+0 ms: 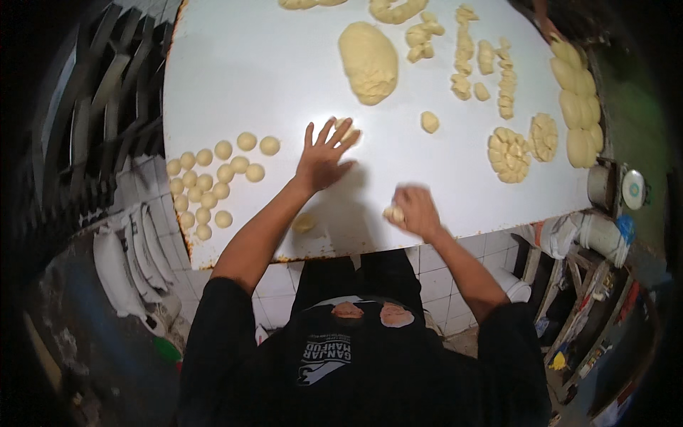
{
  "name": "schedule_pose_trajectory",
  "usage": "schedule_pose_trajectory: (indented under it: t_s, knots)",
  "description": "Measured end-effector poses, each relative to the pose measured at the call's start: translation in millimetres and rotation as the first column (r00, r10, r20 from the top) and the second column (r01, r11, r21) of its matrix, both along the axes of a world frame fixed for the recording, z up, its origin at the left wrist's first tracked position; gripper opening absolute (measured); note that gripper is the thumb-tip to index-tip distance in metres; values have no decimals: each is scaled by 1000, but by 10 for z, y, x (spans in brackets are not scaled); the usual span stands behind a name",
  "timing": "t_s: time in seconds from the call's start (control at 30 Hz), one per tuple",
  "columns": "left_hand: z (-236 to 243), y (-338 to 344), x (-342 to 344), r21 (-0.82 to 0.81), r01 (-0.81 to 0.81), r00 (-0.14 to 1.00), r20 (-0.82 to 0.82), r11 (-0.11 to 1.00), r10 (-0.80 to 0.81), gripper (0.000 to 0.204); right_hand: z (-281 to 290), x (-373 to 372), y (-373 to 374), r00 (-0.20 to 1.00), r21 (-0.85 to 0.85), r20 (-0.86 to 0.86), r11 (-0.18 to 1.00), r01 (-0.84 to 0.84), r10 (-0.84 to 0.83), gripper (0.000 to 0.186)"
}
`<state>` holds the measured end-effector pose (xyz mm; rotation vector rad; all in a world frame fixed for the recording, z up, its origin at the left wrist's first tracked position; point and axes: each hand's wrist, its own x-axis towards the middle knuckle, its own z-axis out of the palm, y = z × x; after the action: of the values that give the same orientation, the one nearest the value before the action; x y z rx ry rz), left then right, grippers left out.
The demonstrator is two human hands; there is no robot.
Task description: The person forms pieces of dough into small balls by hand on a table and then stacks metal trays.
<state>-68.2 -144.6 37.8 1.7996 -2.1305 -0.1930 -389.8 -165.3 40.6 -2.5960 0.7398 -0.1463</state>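
Note:
My left hand [321, 162] lies palm down with its fingers spread, the fingertips over a small piece of dough [347, 131] on the white table. Closer to the near edge, my right hand [420, 213] is curled around another dough piece [392, 213], which shows at its thumb side; this hand is slightly blurred. A flattish dough piece [304, 223] rests beside my left forearm. Ahead of my hands sit a single dough piece [429, 122] and a big smooth dough lump [368, 62]. Several round dough balls [223, 150] are grouped on the left.
Cut dough strips [464, 57] and round clusters of dough pieces [508, 154] lie to the right. Larger dough rolls [572, 99] line the table's right edge, near another person's arm [543, 20]. Dark metal racks [92, 92] stand left; wooden shelving [580, 299] is at lower right.

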Motion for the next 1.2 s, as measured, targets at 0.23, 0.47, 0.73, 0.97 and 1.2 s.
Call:
schedule_pose_trajectory:
  t_s: [0.23,0.47,0.73,0.97,1.2]
  knots:
    - [-42,1425,-45,128,-78,844,-520,989,134,55,-311,596,519,972,272,-179,942,195,-149,36]
    - [-455,913,-369,258,-77,986,-127,963,112,13,-244,1251,-78,888,-162,154,876,455,-433,35]
    - [-232,885,-29,3,-286,944,-174,958,282,15,-219,832,-371,970,-186,226,974,130,-87,34]
    - [-650,1731,-271,168,-272,877,-362,948,316,16,53,555,-343,828,346,-526,938,-2,196,27]
    - [-325,1286,-1009,28,-424,833,-379,905,402,25,-297,421,95,929,-12,365,997,75,-65,42]
